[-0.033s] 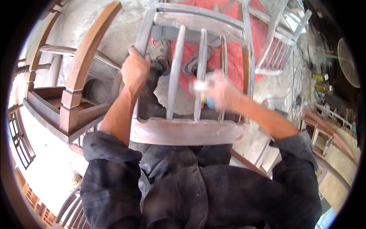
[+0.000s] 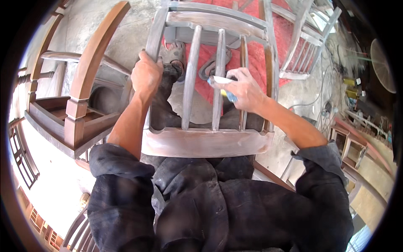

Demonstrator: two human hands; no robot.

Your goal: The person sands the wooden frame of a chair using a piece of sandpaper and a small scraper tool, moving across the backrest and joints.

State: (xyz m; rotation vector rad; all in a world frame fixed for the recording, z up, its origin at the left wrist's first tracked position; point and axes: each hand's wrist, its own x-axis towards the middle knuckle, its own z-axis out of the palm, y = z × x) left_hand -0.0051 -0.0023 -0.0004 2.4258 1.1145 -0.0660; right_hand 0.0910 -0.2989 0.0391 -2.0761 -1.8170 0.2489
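Observation:
A wooden chair back [image 2: 210, 142] with a greyish, dusty finish rests over my lap, its slats running away from me. My left hand [image 2: 147, 74] is wrapped round its left side post [image 2: 158, 35]. In my right hand [image 2: 245, 91], pinched between thumb and fingers, is a small folded pad [image 2: 222, 82], whitish with blue and yellow parts; its exact kind cannot be made out. The pad lies at the middle slat [image 2: 219, 61], over its mid-length. Of the slats, the rightmost [image 2: 243, 54] looks browner than the others.
At left stands a brown chair frame [image 2: 79, 101] with an open seat. Another greyish chair [image 2: 300, 52] is at the far right, beside a red cloth [image 2: 252, 14] on the floor. Cables [image 2: 321, 101], a round fan [image 2: 383, 65] and wooden frames [image 2: 350, 151] lie farther right.
My right hand, smeared by motion before, now shows sharply at nearly the same spot, slightly higher. The left hand keeps its hold on the post. The whole view has shifted slightly.

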